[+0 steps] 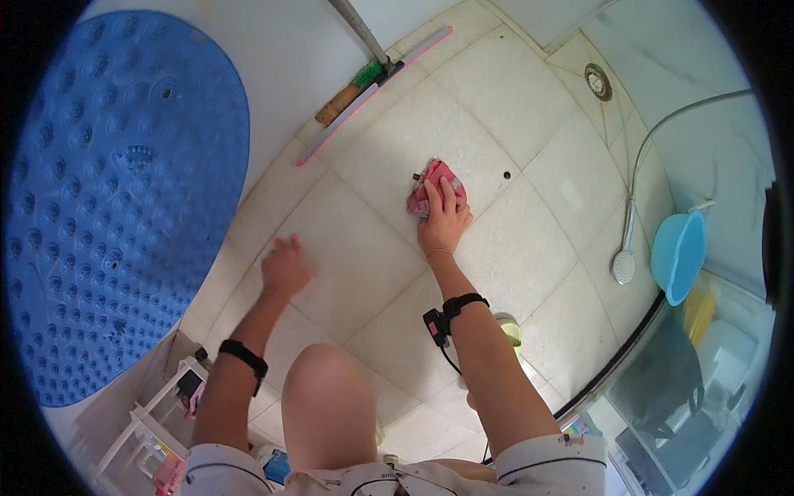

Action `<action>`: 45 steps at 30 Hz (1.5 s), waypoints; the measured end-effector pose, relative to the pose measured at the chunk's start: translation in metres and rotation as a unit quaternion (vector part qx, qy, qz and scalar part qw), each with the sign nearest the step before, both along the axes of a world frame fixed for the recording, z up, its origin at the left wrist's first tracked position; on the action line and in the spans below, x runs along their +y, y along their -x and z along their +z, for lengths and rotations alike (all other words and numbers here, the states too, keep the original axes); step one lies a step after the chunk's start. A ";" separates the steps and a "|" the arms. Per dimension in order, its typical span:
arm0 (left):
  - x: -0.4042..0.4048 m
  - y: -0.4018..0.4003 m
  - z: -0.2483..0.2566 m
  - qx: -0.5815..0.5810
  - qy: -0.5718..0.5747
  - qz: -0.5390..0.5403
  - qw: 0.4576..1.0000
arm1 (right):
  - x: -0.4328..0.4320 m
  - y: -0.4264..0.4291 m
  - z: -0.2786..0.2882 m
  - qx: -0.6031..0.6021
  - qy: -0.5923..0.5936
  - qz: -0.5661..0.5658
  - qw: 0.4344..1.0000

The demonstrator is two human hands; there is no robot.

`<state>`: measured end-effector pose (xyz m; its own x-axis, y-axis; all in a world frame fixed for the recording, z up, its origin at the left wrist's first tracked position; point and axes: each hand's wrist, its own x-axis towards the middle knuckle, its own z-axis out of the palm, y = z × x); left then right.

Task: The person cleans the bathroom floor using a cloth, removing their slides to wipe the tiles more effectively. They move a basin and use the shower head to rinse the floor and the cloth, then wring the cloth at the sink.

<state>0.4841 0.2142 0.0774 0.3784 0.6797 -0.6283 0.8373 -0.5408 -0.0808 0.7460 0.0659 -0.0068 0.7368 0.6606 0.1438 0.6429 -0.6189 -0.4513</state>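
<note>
On the cream tiled floor (372, 248), my right hand (443, 226) presses a crumpled red cloth (436, 167), its fingers spread over the near side. A small dark brown bit (416, 177) lies at the cloth's left edge. My left hand (286, 266) is blurred and appears above the floor tiles at the left, with no object visible in it. Its fingers look partly curled, but their exact pose is unclear. Both forearms wear black straps, the right one with a small device and cable.
A floor squeegee (372, 93) and a green-bristled wooden brush (344, 102) rest along the wall. A blue bath mat (136, 186) hangs left. At right are a drain (598, 82), shower head (623, 266), blue basin (679, 257) and glass panel. A white rack (149, 421) stands lower left.
</note>
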 end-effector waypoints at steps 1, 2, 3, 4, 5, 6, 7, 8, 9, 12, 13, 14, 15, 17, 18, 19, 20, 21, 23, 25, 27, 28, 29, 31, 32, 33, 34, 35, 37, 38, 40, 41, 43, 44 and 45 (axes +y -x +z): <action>0.026 -0.007 0.004 -0.043 0.025 0.027 0.998 | 0.000 -0.001 0.000 0.024 0.024 0.001 0.999; 0.048 -0.017 0.006 -0.086 0.051 0.053 0.994 | 0.001 -0.004 0.000 0.019 0.016 0.002 1.000; 0.060 -0.034 0.004 -0.229 -0.025 0.028 0.973 | 0.003 -0.007 0.001 0.017 0.009 0.002 1.000; 0.074 -0.052 -0.001 -0.333 -0.092 0.018 0.938 | 0.004 -0.009 0.002 0.016 0.002 0.001 1.000; 0.091 -0.073 -0.007 -0.399 -0.116 -0.010 0.910 | 0.005 -0.010 0.003 0.020 0.001 -0.001 1.000; 0.109 -0.097 -0.014 -0.437 -0.133 -0.024 0.889 | 0.005 -0.011 0.005 0.049 0.036 -0.003 0.998; 0.122 -0.121 -0.022 -0.480 -0.152 -0.014 0.864 | 0.005 -0.010 0.006 0.023 0.000 -0.001 1.000; 0.134 -0.142 -0.029 -0.546 -0.183 -0.028 0.817 | 0.005 -0.010 0.007 0.023 -0.002 -0.003 1.000; 0.147 -0.158 -0.034 -0.485 -0.185 0.015 0.855 | 0.004 -0.009 0.008 0.022 -0.006 -0.003 1.000; 0.161 -0.189 -0.051 -0.368 -0.206 0.071 0.904 | 0.003 -0.009 0.008 0.038 0.006 -0.003 0.999; 0.163 -0.193 -0.055 -0.344 -0.203 0.077 0.913 | 0.003 -0.009 0.008 0.039 0.003 0.002 0.999; 0.163 -0.197 -0.059 -0.311 -0.198 0.097 0.925 | 0.003 -0.010 0.008 0.039 0.001 0.000 0.999; 0.163 -0.200 -0.062 -0.314 -0.209 0.088 0.922 | 0.003 -0.011 0.007 0.039 -0.001 -0.002 0.999; 0.160 -0.202 -0.065 -0.298 -0.214 0.093 0.926 | 0.004 -0.013 0.006 0.026 -0.005 -0.004 1.000; 0.160 -0.202 -0.065 -0.284 -0.223 0.083 0.929 | 0.004 -0.013 0.006 0.024 -0.007 -0.002 1.000; 0.161 -0.203 -0.064 -0.272 -0.221 0.071 0.934 | 0.004 -0.013 0.006 0.035 -0.006 -0.001 0.999; 0.161 -0.204 -0.062 -0.252 -0.223 0.065 0.940 | 0.004 -0.012 0.005 0.025 -0.007 0.001 1.000; 0.161 -0.206 -0.060 -0.246 -0.211 0.064 0.944 | 0.004 -0.012 0.005 0.026 -0.005 0.001 1.000; 0.160 -0.211 -0.057 -0.227 -0.201 0.070 0.950 | 0.004 -0.012 0.005 0.032 -0.001 0.000 0.999; 0.153 -0.212 -0.054 -0.237 -0.230 0.071 0.941 | 0.004 -0.012 0.005 0.056 0.017 -0.006 0.998; 0.146 -0.207 -0.049 -0.272 -0.265 0.063 0.923 | 0.003 -0.012 0.005 0.044 0.007 0.000 0.999; 0.143 -0.202 -0.046 -0.298 -0.283 0.057 0.910 | 0.002 -0.012 0.005 0.055 0.023 -0.003 0.998; 0.140 -0.196 -0.042 -0.322 -0.299 0.053 0.897 | 0.002 -0.012 0.005 0.037 0.005 0.002 0.999; 0.137 -0.175 -0.031 -0.346 -0.293 0.036 0.891 | 0.001 -0.012 0.005 0.025 -0.004 0.006 1.000; 0.136 -0.163 -0.025 -0.359 -0.295 0.030 0.885 | 0.001 -0.012 0.005 0.020 0.000 0.007 1.000; 0.133 -0.150 -0.019 -0.366 -0.269 0.057 0.889 | 0.000 -0.012 0.005 0.016 0.004 0.009 1.000; 0.127 -0.135 -0.014 -0.374 -0.247 0.085 0.890 | 0.000 -0.011 0.004 0.020 0.013 0.009 1.000; 0.120 -0.119 -0.010 -0.390 -0.229 0.107 0.885 | 0.001 -0.011 0.004 0.009 0.006 0.010 1.000; 0.104 -0.082 -0.001 -0.430 -0.128 0.166 0.878 | 0.001 -0.010 0.001 0.009 0.008 0.009 1.000; 0.093 -0.061 0.002 -0.451 -0.079 0.193 0.868 | 0.001 -0.010 -0.001 -0.001 0.009 0.010 1.000; 0.065 -0.021 0.005 -0.483 0.091 0.338 0.803 | 0.000 -0.010 -0.005 -0.029 0.014 0.008 0.999; 0.051 -0.001 0.007 -0.492 0.170 0.403 0.753 | -0.001 -0.010 -0.008 -0.041 0.015 0.008 0.999; 0.013 0.036 0.008 -0.527 0.214 0.465 0.678 | -0.003 -0.010 -0.013 -0.074 0.007 0.017 0.997; -0.005 0.058 0.008 -0.558 0.227 0.480 0.638 | -0.003 -0.011 -0.014 -0.103 0.015 0.024 0.994; -0.023 0.081 0.007 -0.549 0.237 0.514 0.615 | -0.003 -0.011 -0.016 -0.096 0.000 0.027 0.995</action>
